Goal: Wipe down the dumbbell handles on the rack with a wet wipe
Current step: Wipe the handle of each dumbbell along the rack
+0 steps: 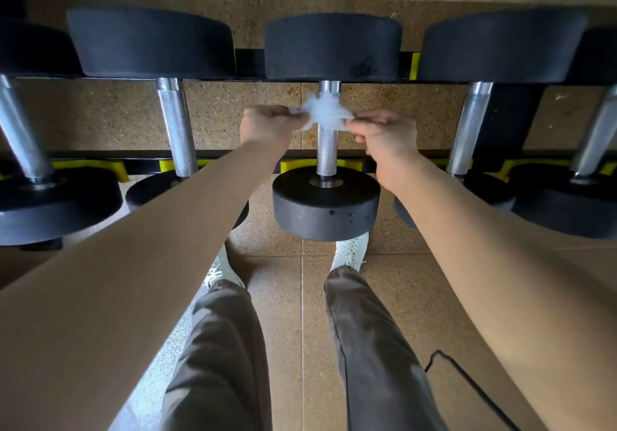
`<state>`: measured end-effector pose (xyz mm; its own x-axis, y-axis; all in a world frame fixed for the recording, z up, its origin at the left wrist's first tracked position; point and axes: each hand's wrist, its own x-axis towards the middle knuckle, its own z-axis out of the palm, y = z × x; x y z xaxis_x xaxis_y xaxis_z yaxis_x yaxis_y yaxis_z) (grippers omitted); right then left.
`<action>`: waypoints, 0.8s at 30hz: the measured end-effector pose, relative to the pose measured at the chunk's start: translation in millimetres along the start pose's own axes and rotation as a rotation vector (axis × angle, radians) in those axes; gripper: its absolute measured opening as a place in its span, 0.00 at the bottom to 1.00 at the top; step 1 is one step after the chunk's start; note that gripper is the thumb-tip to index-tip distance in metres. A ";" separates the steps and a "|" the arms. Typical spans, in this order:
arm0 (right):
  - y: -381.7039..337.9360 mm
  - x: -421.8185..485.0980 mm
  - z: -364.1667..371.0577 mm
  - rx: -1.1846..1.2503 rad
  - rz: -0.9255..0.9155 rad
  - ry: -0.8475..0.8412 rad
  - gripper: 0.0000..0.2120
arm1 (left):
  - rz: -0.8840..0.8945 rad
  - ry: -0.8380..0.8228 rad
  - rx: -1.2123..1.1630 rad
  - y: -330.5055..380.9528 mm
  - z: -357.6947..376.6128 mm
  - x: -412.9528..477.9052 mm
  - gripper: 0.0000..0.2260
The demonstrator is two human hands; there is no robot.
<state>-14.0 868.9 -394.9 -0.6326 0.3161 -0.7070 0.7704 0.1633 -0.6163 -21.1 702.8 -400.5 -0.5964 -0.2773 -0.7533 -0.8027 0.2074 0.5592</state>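
A white wet wipe (323,113) is stretched across the upper part of the middle dumbbell's knurled steel handle (327,150). My left hand (267,127) pinches the wipe's left end. My right hand (384,133) pinches its right end. Both hands sit level with each other, one on each side of the handle. The dumbbell has black round heads, one far (332,46) and one near (325,203). It lies across the black rack rails with yellow saddles (293,165). The wipe hides the part of the handle behind it.
Neighbouring dumbbells flank the middle one, with handles on the left (177,127) and on the right (469,127), and more at both edges. Below are my legs in grey trousers, white shoes (352,250), a speckled tile floor and a black cable (467,380) at lower right.
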 end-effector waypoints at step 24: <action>-17.8 -117.9 96.1 -0.259 -0.367 -0.450 0.13 | 0.381 -0.026 0.380 -56.0 -181.4 -19.2 0.09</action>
<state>39.2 738.9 -334.0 -0.7870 -0.2180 -0.5772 0.4557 0.4253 -0.7820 35.0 526.3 -354.6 -0.8410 -0.0942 -0.5328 -0.4699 0.6151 0.6331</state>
